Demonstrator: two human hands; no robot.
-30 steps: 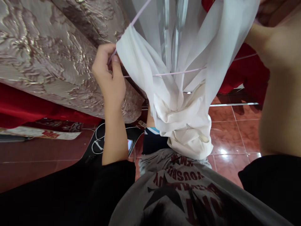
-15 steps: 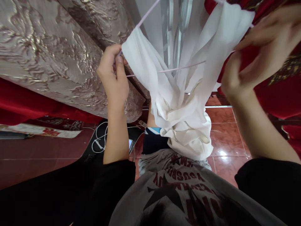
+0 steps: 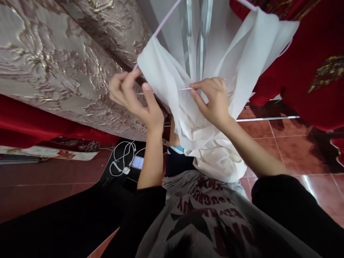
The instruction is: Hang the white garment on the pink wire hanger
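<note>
White cloth (image 3: 166,71) hangs bunched from a thin pale pink cord (image 3: 167,18) and drapes down into the lap. My right hand (image 3: 213,98) is in front of the cloth, thumb and forefinger pinching the loose length of the cord. My left hand (image 3: 138,95) is at the cloth's left edge, its thumb and fingers apart. The cord runs down from the cloth's corner to these fingers, and its loose length crosses behind the thumb towards my right hand. Whether the cord rests against the left fingers I cannot tell.
A heavy embossed beige curtain (image 3: 67,64) hangs at left, red fabric (image 3: 303,71) with gold pattern at right. Sheer white fabric and metal bars (image 3: 201,36) stand behind. A phone (image 3: 138,162) and white cable (image 3: 114,163) lie on a black surface at lower left. The floor (image 3: 295,143) is red tile.
My right hand has come from the far right in to the middle and now pinches the cord. My left hand has dropped slightly and its fingers have spread from their grip at the cloth's edge.
</note>
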